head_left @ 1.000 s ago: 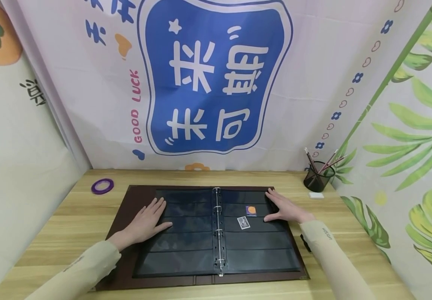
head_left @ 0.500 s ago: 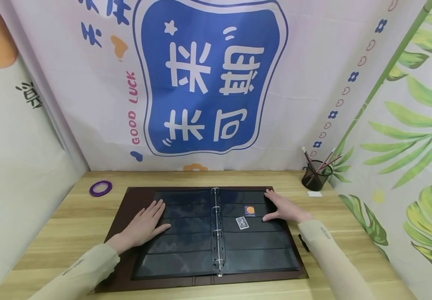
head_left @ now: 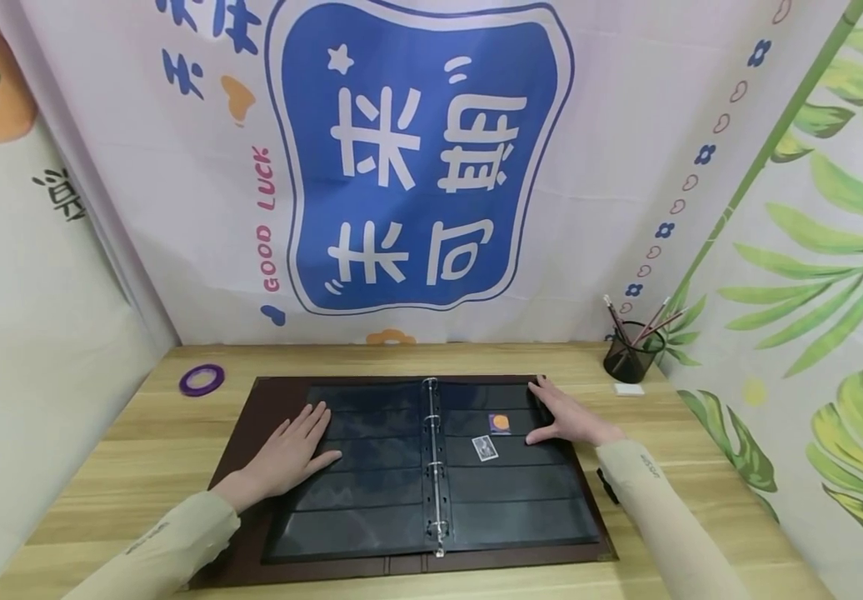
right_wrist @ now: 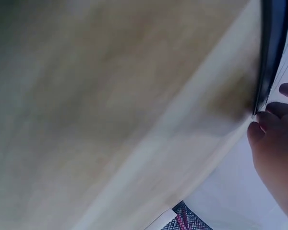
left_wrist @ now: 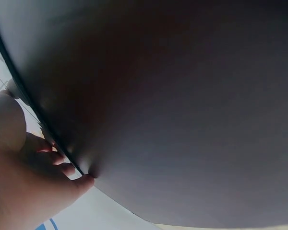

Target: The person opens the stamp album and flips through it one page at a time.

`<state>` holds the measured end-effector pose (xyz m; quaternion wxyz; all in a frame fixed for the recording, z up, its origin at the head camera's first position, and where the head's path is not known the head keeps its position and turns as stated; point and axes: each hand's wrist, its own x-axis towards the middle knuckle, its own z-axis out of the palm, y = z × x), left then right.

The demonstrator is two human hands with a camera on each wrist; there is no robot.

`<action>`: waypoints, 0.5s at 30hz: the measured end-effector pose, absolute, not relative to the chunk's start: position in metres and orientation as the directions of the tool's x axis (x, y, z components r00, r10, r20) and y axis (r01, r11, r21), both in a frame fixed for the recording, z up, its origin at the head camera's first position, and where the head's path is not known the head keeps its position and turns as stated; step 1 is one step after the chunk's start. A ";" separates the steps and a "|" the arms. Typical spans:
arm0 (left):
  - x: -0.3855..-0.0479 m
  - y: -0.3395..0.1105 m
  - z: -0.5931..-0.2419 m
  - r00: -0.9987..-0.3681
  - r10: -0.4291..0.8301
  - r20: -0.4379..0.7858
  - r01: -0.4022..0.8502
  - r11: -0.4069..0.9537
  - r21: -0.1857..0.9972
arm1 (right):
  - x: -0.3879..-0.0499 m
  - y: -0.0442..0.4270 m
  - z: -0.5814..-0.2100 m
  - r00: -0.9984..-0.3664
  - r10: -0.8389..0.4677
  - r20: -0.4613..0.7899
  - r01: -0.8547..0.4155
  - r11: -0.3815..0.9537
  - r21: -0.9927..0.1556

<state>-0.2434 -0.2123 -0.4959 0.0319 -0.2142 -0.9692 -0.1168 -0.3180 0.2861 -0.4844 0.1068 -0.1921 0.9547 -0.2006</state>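
A dark brown ring binder album (head_left: 244, 529) lies spread on the table, with black strip-pocket pages on both sides of its metal rings (head_left: 436, 492). My left hand (head_left: 287, 457) rests on the left page's outer part, fingers extended and thumb spread. On the right page's outer edge lies my right hand (head_left: 568, 417), its thumb reaching inward. Two small stamp-like pieces are near that thumb: a purple one with an orange disc (head_left: 501, 423) and a grey-white one (head_left: 486, 448). Both wrist views show the hands (left_wrist: 48, 177) (right_wrist: 278, 139) touching the album, with neither gripping anything.
A purple tape roll (head_left: 202, 380) lies at the back left of the wooden table (head_left: 117, 467). At the back right stand a black mesh pencil cup (head_left: 630, 360) and a small white block (head_left: 629, 389). Printed cloths hang behind and at the sides.
The head view has shifted slightly. Both hands keep their places on the album, and the two small pieces lie where they were.
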 end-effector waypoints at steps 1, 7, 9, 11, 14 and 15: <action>-0.243 -0.212 -0.495 -0.908 0.406 0.107 0.420 0.882 0.213 | -0.318 0.286 -0.484 -0.903 -0.406 -0.140 -0.314 0.846 -0.430; -0.244 -0.211 -0.495 -0.908 0.405 0.108 0.419 0.885 0.201 | -0.321 0.287 -0.482 -0.902 -0.399 -0.167 -0.288 0.842 -0.456; -0.244 -0.211 -0.495 -0.907 0.406 0.110 0.420 0.885 0.201 | -0.321 0.287 -0.482 -0.904 -0.396 -0.162 -0.290 0.845 -0.449; -0.244 -0.211 -0.496 -0.908 0.405 0.107 0.419 0.885 0.203 | -0.322 0.286 -0.482 -0.905 -0.394 -0.158 -0.293 0.849 -0.439; -0.243 -0.211 -0.496 -0.910 0.402 0.102 0.414 0.886 0.206 | -0.323 0.286 -0.484 -0.907 -0.391 -0.156 -0.295 0.854 -0.429; -0.243 -0.211 -0.496 -0.911 0.401 0.101 0.413 0.887 0.208 | -0.323 0.287 -0.484 -0.907 -0.391 -0.154 -0.296 0.855 -0.427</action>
